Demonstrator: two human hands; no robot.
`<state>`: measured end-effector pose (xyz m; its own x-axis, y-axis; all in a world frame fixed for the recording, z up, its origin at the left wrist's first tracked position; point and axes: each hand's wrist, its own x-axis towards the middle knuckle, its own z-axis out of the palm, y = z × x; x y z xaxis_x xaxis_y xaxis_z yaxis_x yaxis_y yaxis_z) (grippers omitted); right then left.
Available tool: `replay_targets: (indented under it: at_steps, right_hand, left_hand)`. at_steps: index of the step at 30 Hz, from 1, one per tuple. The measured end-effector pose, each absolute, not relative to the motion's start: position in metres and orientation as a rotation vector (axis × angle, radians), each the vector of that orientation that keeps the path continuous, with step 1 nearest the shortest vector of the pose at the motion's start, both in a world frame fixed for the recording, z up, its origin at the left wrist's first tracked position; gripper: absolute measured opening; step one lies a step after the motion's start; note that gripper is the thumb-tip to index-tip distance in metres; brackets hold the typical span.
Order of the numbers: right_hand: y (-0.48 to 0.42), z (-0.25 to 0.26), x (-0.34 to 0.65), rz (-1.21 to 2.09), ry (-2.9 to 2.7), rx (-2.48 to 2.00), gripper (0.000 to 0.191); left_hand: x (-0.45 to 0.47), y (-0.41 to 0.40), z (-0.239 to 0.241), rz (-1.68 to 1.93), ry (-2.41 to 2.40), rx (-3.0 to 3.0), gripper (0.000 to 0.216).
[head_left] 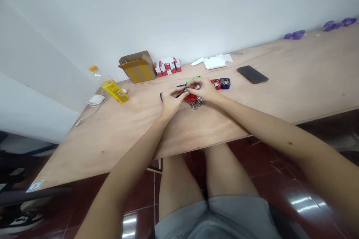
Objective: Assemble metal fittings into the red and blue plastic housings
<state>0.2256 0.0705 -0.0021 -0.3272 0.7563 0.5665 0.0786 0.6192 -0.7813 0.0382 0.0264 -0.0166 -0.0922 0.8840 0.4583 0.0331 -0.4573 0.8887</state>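
Note:
My left hand (171, 100) and my right hand (204, 89) meet above the table. Their thumbs and fingers pinch a small shiny metal piece (185, 87), too small to name exactly. Just under the fingertips lies a red case-like object (191, 98), partly covered by my hands. Beside it is a heap of silver metal chain (198, 104). A blue object (161, 97) shows past my left hand, and a green one (193, 80) behind my right fingers. To the right of my right hand sit a red case (215, 84) and a blue case (225, 83) with metal parts in them.
Along the wall stand an open cardboard box (138, 71), several red-and-white boxes (167, 68) and white papers (215, 62). A phone (252, 74) lies at right, purple objects (295, 35) farther off. A yellow-liquid bottle (114, 90) and a white charger (96, 99) are left.

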Motion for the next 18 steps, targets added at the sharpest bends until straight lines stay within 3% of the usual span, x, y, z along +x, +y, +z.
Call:
replay_targets:
  at_steps: [9, 18]
  right_hand:
    - [0.0733, -0.0027, 0.2258, 0.873, -1.798, -0.673, 0.02]
    - [0.0716, -0.0033, 0.221, 0.905, -1.776, -0.654, 0.016]
  left_hand:
    - [0.0384, 0.0257, -0.014, 1.631, 1.026, 1.506, 0.048]
    - [0.0338, 0.0222, -0.0135, 1.646, 1.092, 1.604, 0.037]
